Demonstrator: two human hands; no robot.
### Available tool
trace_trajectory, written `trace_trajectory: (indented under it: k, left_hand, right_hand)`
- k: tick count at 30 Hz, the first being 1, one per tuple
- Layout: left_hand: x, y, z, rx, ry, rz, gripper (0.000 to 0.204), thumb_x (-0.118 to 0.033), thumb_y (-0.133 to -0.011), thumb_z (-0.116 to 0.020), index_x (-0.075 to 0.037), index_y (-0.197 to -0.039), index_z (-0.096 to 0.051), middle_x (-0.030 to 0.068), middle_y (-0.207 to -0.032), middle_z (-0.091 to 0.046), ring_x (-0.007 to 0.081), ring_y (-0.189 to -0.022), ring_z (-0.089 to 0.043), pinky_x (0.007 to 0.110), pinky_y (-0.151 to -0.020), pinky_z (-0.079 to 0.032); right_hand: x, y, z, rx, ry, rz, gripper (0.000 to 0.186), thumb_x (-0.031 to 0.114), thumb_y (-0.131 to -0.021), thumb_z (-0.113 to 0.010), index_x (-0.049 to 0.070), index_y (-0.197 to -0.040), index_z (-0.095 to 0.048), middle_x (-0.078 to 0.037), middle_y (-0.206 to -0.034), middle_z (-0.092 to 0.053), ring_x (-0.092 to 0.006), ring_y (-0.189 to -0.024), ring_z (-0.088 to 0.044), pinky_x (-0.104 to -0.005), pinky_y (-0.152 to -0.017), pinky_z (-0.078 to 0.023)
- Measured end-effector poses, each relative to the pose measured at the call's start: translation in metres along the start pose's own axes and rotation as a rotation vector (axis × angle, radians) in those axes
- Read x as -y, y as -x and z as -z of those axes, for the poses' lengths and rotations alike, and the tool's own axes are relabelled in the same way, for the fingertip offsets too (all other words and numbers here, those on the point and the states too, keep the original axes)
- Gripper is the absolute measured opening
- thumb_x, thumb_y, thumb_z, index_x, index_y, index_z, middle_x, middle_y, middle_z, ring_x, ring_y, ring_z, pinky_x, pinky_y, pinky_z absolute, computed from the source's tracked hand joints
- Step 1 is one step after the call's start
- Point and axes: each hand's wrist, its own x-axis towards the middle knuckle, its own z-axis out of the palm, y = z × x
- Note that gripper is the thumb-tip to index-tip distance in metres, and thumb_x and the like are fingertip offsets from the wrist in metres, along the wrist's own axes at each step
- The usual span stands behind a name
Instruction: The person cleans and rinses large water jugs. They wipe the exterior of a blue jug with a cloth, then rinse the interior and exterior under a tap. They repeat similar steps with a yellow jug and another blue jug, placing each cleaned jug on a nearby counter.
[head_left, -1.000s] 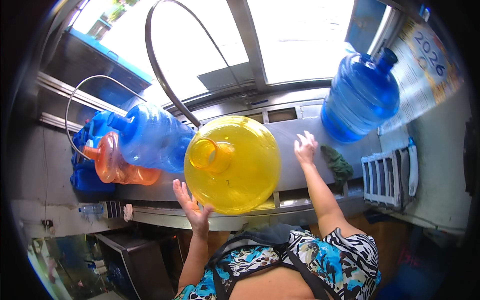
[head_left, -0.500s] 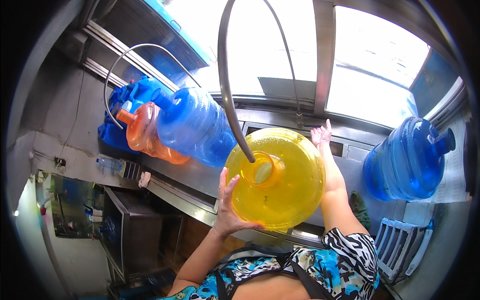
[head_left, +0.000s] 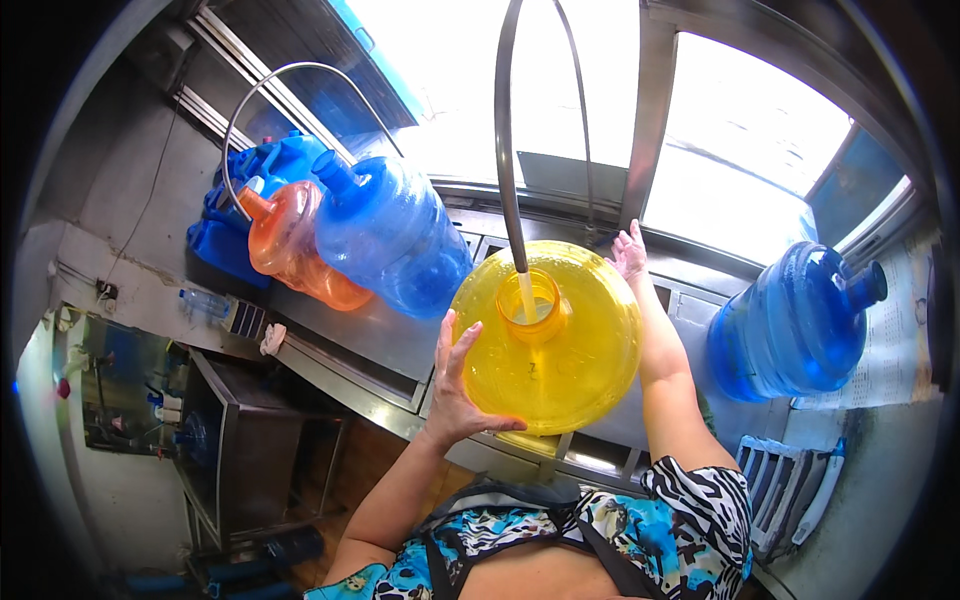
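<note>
At the far left, a stack of blue jerrycans (head_left: 232,215) stood against the wall, and just in front of it an orange water jug (head_left: 295,245) lay tilted on the steel counter (head_left: 345,340). A small plastic bottle (head_left: 203,302) lay near the counter's left end. Beside the orange one, touching it, a blue water jug (head_left: 390,235) leaned with its neck pointing up and to the left, and a thin curved metal pipe (head_left: 262,90) arched above both.

The left hand (head_left: 457,385) was pressed flat against the near left side of the large yellow water jug (head_left: 548,338), fingers spread and open on its wall, not wrapped around anything. The yellow jug stood in the middle of the counter, under the window (head_left: 740,150), with its open mouth facing upward. A bent metal filling pipe (head_left: 505,130) came down from above, and a stream of water fell from it into the mouth.

The right hand (head_left: 630,252) rested at the far right shoulder of the yellow jug, fingers stretched out and loose; whether it touched the jug or the ledge behind, I cannot tell.

Further right, well apart, another blue jug (head_left: 795,325) lay tilted with its neck to the right. Near it, lower right, was a white plastic rack (head_left: 785,490).
</note>
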Motion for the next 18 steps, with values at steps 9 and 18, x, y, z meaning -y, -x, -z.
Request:
trace_trajectory:
  k: [9, 18]
  left_hand:
    - [0.001, 0.003, -0.003, -0.018, -0.034, -0.042, 0.133, -0.067, -0.044, -0.091, -0.018, -0.153, -0.034, 0.0327, -0.158, -0.013, 0.0452, -0.148, -0.020, 0.055, -0.119, -0.024]
    - [0.005, 0.006, -0.005, -0.030, -0.014, -0.063, 0.129, -0.069, -0.046, -0.090, -0.020, -0.152, -0.035, 0.0342, -0.157, -0.014, 0.0507, -0.146, -0.019, 0.059, -0.117, -0.023]
  right_hand:
    - [-0.037, 0.030, 0.086, -0.021, 0.527, 0.311, 0.076, 0.045, -0.090, -0.071, 0.019, -0.154, -0.039, -0.013, -0.149, -0.051, -0.0314, -0.138, -0.046, -0.0424, -0.112, -0.037]
    - [-0.070, 0.180, 0.117, -0.277, 0.537, 0.428, 0.039, 0.022, -0.097, -0.061, 0.008, -0.134, -0.062, -0.005, -0.123, -0.068, -0.0148, -0.108, -0.063, -0.0286, -0.081, -0.050]
